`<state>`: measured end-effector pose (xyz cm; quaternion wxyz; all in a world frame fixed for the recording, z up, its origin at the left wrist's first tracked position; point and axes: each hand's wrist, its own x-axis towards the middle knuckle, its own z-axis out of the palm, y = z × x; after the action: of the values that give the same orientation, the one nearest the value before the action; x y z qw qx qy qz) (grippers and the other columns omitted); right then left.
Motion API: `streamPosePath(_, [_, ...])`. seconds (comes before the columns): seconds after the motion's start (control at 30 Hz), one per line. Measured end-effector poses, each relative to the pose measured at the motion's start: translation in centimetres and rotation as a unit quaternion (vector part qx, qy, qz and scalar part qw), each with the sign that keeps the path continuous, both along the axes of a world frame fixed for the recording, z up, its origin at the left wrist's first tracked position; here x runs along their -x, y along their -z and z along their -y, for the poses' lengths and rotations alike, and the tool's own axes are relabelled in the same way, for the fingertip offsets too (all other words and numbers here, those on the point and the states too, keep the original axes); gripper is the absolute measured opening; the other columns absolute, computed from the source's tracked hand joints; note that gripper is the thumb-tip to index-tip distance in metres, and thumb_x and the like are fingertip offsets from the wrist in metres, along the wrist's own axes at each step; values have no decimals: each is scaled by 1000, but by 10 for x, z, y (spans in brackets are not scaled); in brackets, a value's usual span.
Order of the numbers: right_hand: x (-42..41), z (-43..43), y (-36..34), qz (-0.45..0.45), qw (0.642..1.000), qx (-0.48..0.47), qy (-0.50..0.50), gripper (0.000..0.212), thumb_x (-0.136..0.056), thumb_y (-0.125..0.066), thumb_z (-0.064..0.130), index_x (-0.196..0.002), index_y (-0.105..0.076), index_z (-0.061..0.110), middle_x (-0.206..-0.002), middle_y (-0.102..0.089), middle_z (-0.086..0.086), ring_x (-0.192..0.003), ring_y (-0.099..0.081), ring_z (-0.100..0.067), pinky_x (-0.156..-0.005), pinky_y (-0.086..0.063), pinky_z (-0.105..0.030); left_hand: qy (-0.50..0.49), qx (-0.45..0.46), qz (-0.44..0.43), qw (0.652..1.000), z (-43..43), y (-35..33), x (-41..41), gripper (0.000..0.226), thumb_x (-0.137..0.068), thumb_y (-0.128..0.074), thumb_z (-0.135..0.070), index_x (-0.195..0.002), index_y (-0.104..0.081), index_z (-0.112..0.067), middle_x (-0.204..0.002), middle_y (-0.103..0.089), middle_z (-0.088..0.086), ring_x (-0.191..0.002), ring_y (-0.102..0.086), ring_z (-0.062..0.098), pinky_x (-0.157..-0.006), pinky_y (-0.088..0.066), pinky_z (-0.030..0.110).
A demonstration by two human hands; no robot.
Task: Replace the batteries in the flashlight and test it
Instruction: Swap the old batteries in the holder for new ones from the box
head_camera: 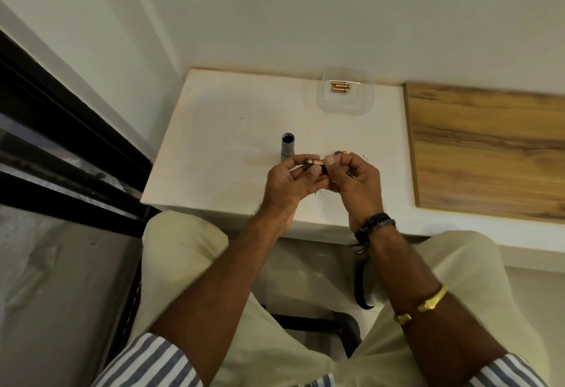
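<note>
The grey flashlight body [286, 147] stands upright on the white table [220, 129], its open dark end facing up, just beyond my left hand. My left hand [286, 190] grips a black battery holder [307, 168] with a copper-coloured battery [315, 162] lying in it. My right hand [356, 183] pinches the right end of that battery with thumb and fingertips. Small parts, dark with an orange bit [341, 152], lie on the table behind my right hand, partly hidden. A clear plastic tray [347, 102] at the back holds three copper batteries [341, 86].
A wooden panel [489, 148] lies along the right side of the table. White walls close in behind and to the left. A dark window frame [61, 141] runs down the left. My knees in pale trousers sit under the table's near edge.
</note>
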<state>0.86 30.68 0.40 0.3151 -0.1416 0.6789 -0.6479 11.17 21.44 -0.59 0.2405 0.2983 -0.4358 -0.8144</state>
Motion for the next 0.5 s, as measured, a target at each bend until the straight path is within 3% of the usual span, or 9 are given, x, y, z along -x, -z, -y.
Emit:
streamPosePath(0.1, [2, -3, -1, -133, 990, -46, -11, 12, -92, -75, 25, -98, -72, 16, -87, -73, -7, -81, -72, -20, -77, -64, -44, 18, 15, 18, 1000, 6, -1, -3, 24, -93, -66, -8, -117, -68, -6, -99, -75, 10, -92, -73, 25, -80, -60, 34])
streamPosePath(0.17, [5, -5, -5, -272, 959, -65, -44, 8, -92, -73, 25, -97, -69, 28, -93, -70, 0, -85, -67, -10, -74, -61, -33, 39, 38, 40, 998, 10, -1, -4, 28, -95, -65, -12, -122, -68, -11, -97, -75, 6, -91, -69, 21, -76, -58, 32])
streamPosePath(0.23, [5, -6, -10, -353, 929, -54, -95, 18, -94, -70, 21, -99, -66, 38, -96, -68, 5, -87, -64, -7, -71, -58, -27, 58, 45, 46, 996, 13, -1, -5, 31, -97, -62, -14, -127, -66, -13, -102, -74, 5, -93, -68, 21, -77, -57, 33])
streamPosePath(0.37, [6, -8, -17, -406, 901, -43, -143, 12, -95, -66, 16, -102, -73, 23, -89, -68, 5, -82, -64, -11, -69, -57, -29, 94, 54, 45, 993, 14, -2, -6, 34, -101, -55, -17, -134, -61, -15, -117, -73, 0, -107, -71, 22, -92, -58, 44])
streamPosePath(0.5, [8, -7, -16, -420, 894, -61, -142, 15, -94, -65, 14, -104, -73, 23, -83, -69, 7, -76, -64, -10, -74, -58, -32, 103, 53, 37, 993, 13, -4, -6, 34, -104, -49, -18, -137, -58, -12, -127, -68, 2, -117, -66, 23, -87, -58, 38])
